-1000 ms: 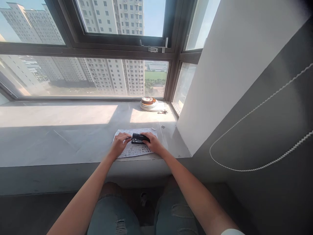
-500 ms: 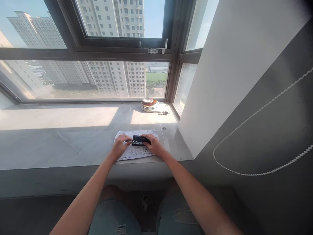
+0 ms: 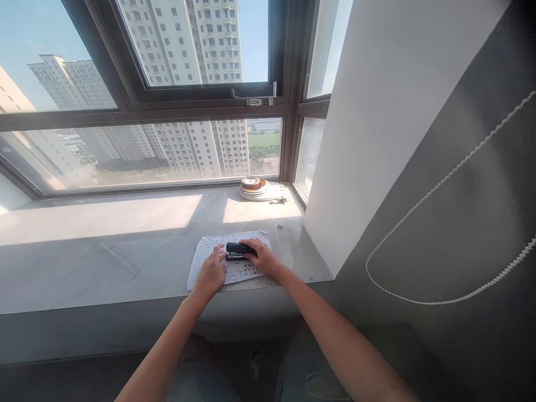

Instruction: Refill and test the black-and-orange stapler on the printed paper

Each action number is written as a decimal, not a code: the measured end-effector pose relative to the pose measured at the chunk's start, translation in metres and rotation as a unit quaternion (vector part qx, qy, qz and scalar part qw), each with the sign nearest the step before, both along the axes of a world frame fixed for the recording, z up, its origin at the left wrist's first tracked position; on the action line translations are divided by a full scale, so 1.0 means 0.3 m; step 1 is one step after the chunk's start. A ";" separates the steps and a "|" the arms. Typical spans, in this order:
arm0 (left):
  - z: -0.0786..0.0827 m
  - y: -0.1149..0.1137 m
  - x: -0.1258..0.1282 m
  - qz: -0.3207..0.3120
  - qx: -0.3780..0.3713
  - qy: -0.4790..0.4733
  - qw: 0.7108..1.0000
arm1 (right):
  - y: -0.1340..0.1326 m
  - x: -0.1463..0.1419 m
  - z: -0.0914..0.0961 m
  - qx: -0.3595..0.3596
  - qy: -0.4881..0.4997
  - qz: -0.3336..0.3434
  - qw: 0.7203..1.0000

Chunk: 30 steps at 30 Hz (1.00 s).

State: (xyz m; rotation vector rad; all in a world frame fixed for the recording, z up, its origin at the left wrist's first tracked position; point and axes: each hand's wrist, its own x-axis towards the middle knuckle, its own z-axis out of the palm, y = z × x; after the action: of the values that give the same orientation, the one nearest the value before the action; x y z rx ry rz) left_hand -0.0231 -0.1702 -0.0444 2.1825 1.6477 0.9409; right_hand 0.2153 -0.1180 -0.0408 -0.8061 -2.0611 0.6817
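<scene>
A black stapler (image 3: 237,248) lies over handwritten sheets of paper (image 3: 206,252), its upper arm raised apart from its base. My right hand (image 3: 263,257) is closed around the stapler's right end. By the stapler's left end is my left hand (image 3: 211,273), fingers stretched forward and slightly apart over the paper, with nothing visible held in them. Whether its fingertips touch the stapler is hard to tell.
The paper rests on a grey window sill (image 3: 75,268) near its front edge. Toward the window corner sit stacked round rolls (image 3: 253,190) and a small dark bunch of items (image 3: 278,200). Small pieces (image 3: 280,226) lie behind the paper. A beaded cord (image 3: 368,262) hangs at right.
My left hand has drawn back from the stapler's left end, and its pinched fingers have spread. My right hand still grips the stapler. The view has tilted a little.
</scene>
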 end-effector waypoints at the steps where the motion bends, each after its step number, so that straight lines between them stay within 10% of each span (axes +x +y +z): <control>1: 0.002 -0.003 0.023 -0.009 -0.003 -0.006 1.000 | 0.002 -0.001 -0.001 0.004 -0.005 0.001 1.000; 10: 0.050 0.037 0.001 -0.042 -0.027 0.027 0.998 | 0.006 -0.006 0.001 0.020 -0.057 -0.034 0.998; 16: 0.024 0.120 -0.193 0.123 -0.023 0.161 0.979 | -0.016 0.002 0.013 0.016 -0.046 -0.054 0.997; 21: -0.010 0.114 -0.232 0.130 -0.074 0.218 0.964 | -0.028 0.020 0.021 0.012 -0.043 -0.077 0.996; 30: -0.006 0.094 -0.192 0.134 -0.079 0.226 0.962 | -0.103 0.358 0.024 -0.011 0.007 -0.215 0.976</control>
State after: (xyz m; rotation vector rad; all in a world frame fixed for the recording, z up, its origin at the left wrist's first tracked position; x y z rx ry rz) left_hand -0.0807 -0.1421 -0.0463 2.2111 2.1800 0.3530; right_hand 0.3227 -0.1488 -0.0337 -1.2093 -1.7819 0.4657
